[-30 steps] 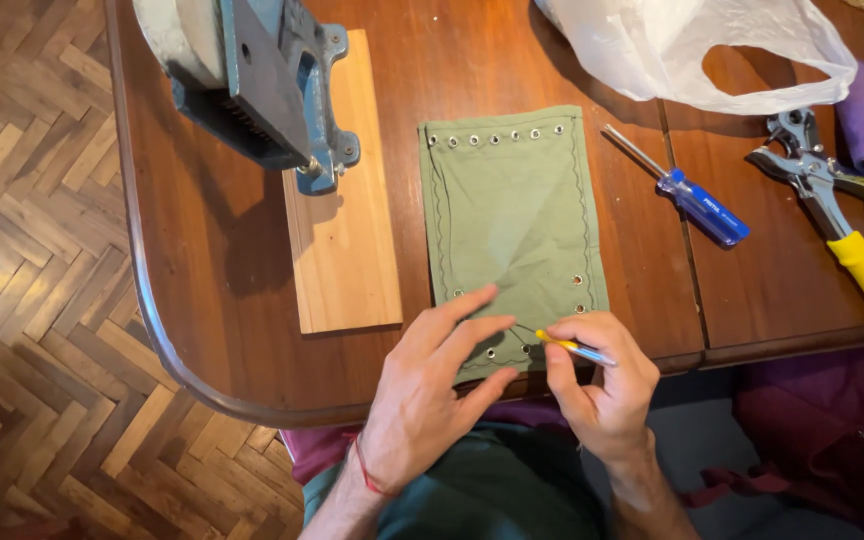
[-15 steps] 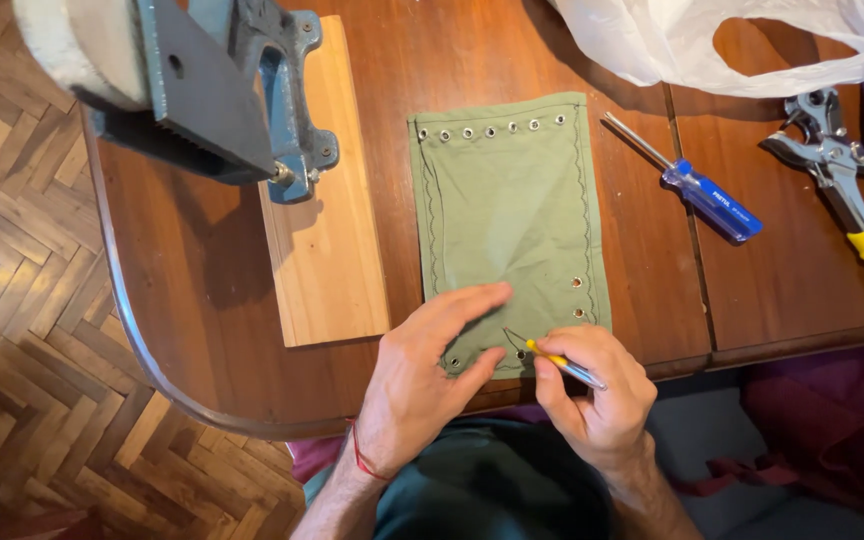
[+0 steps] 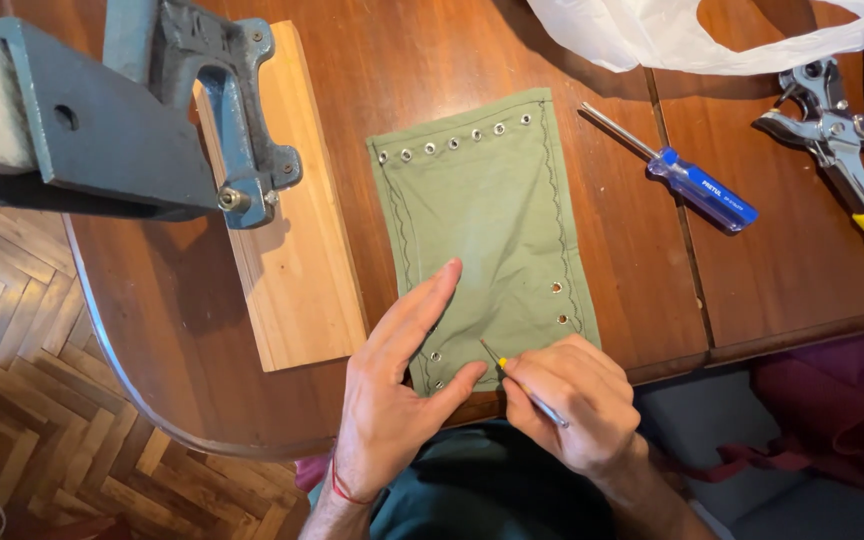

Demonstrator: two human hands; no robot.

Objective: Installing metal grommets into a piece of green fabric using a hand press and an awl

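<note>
Cloth: we see a green cloth panel [image 3: 482,235] lying flat on the table [image 3: 202,390], its lower end at the near edge, right under both hands; a row of metal eyelets runs along its far end, and a few punched holes sit near its right side and near corner
Left hand: our left hand [image 3: 397,400] lies open and flat, fingers together and stretched out, pressing the near left part of the cloth; the thumb points right toward the tool tip
Right hand: our right hand [image 3: 577,405] is curled closed around a thin pointed tool [image 3: 522,385] with a yellow collar, held like a pen; its dark tip touches the cloth near the near edge, just beside the left thumb
Hands together: we find the two close, almost touching, at the near edge of the table
Board: a pale wooden board [image 3: 297,270] lies just left of the cloth, with a blue-grey cast-iron press [image 3: 152,130] over its far end
Right side: a blue-handled screwdriver [image 3: 687,185] lies just right of the cloth; yellow-handled pliers [image 3: 852,165] sit toward the right edge
Far edge: a white plastic bag [image 3: 672,35] rests there, well apart from the hands
</note>
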